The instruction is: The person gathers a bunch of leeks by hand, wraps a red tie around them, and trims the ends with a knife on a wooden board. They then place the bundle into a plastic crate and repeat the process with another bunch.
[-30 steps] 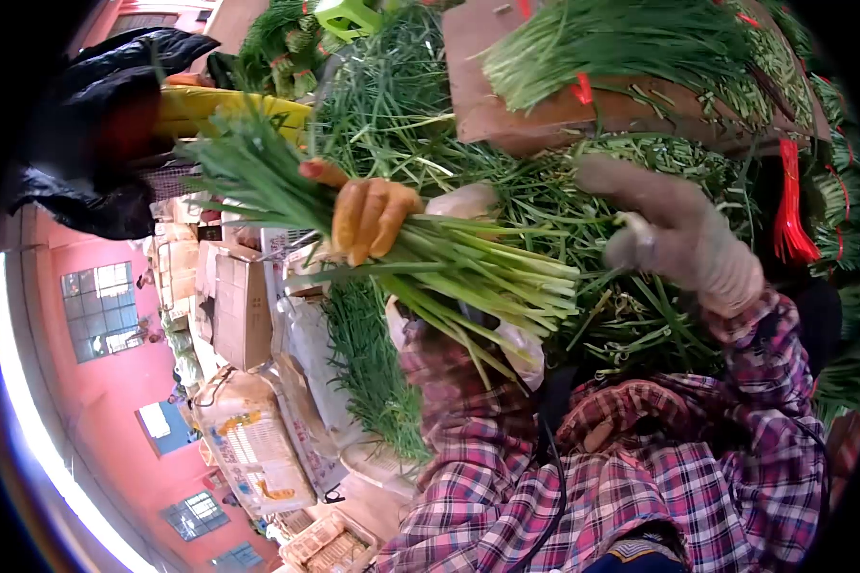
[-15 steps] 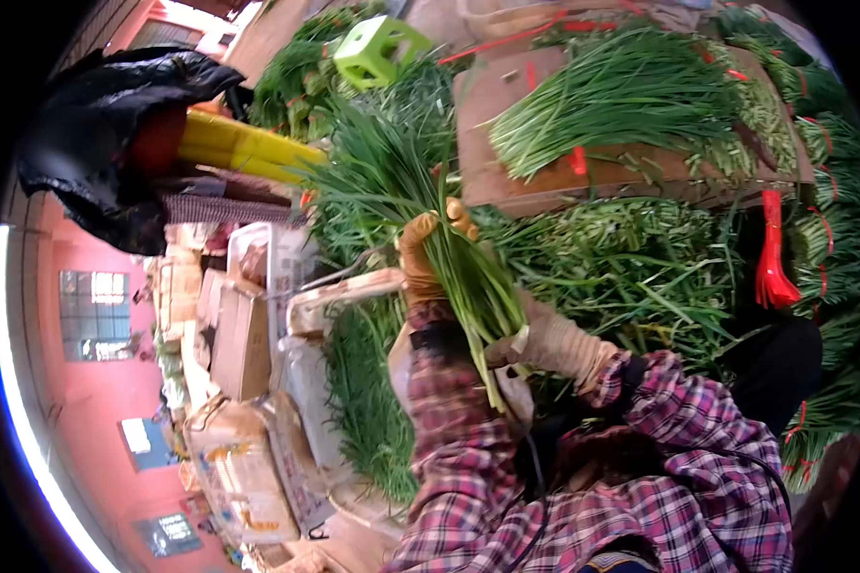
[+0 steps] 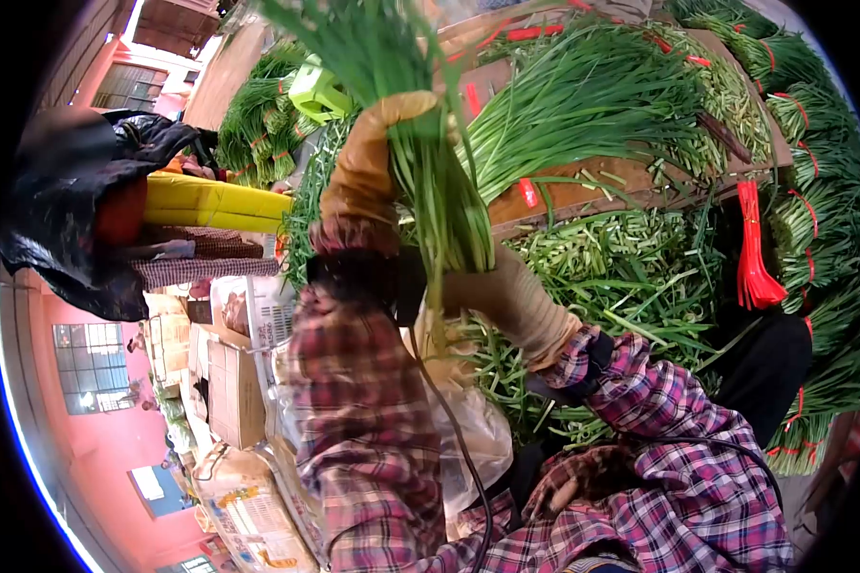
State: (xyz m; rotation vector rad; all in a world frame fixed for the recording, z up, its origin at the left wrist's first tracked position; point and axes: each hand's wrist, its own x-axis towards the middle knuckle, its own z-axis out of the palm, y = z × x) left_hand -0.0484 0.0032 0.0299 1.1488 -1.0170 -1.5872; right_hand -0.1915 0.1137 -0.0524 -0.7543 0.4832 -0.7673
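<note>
My left hand [image 3: 377, 143], in an orange-tan glove, is wrapped round a bunch of long green stalks [image 3: 440, 191]. Its leafy tops point up and away, partly blurred, and the pale stem ends hang down toward me. My right hand [image 3: 497, 291], in a pale glove, is at the lower stem ends, its fingers mostly hidden behind them. Just beyond the bunch, a pile of green stalks [image 3: 583, 95] lies on a brown board [image 3: 640, 181]. Below the board are loose cut leaves [image 3: 621, 258].
Red ties [image 3: 757, 248] hang at the board's near right corner. Tied bundles [image 3: 812, 220] line the right side. A green plastic stool [image 3: 318, 91] stands at upper left. Another person in a black covering [image 3: 67, 210] and yellow sleeve [image 3: 215, 202] is at left. Cardboard boxes [image 3: 229, 382] stand behind.
My left hand has raised the bunch up and to the left, nearer the camera. My right hand has moved up and left with the stem ends. The view has shifted slightly.
</note>
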